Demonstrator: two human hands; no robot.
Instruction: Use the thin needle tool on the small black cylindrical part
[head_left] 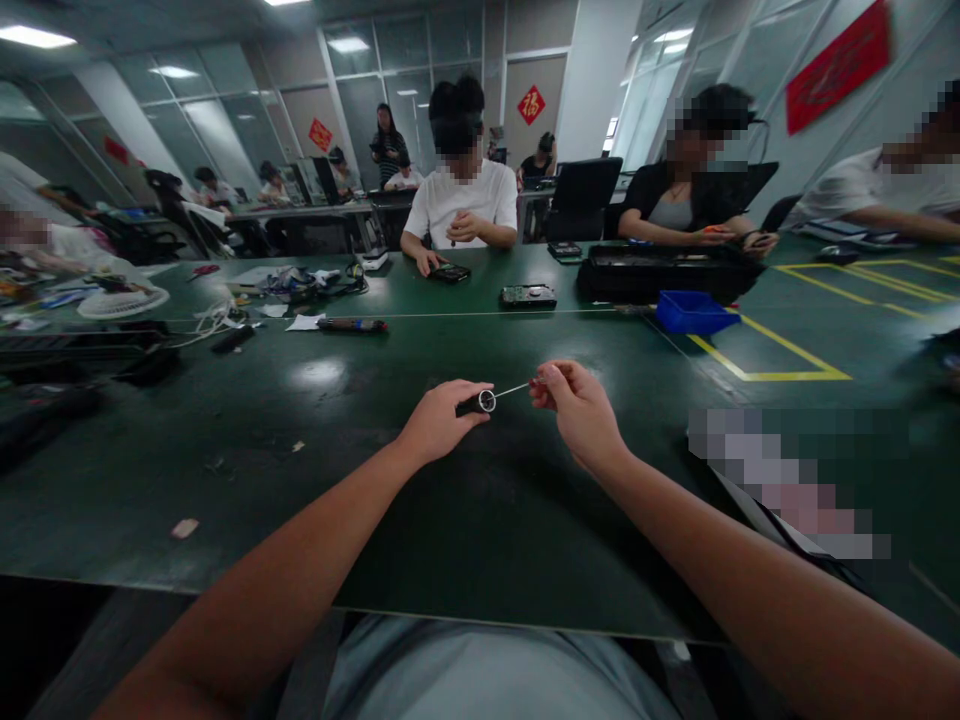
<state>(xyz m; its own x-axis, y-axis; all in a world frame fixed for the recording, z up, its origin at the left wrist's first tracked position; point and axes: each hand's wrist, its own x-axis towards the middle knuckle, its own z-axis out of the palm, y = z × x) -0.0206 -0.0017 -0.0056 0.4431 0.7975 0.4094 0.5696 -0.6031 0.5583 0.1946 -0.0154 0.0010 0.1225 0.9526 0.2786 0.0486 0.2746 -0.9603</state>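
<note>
My left hand point(439, 420) is closed round a short black cylinder point(470, 405) with a bright silver ring at its open end, which faces right. Most of the cylinder's body is hidden by the fingers. My right hand point(581, 410) pinches the reddish end of a thin, pale-shafted tool that looks like a small screwdriver point(513, 389). Its shaft points left, with the tip at or just by the cylinder's ringed end; I cannot tell whether it goes inside. Both hands are over the green tabletop point(480, 530), near its front edge.
A blue bin point(694, 312) and a long black case point(667, 272) stand at the back right. A hard drive point(528, 296) lies ahead, a dark pen-like tool point(352, 325) left of it. A blurred flat object point(787, 490) lies right. Co-workers sit opposite.
</note>
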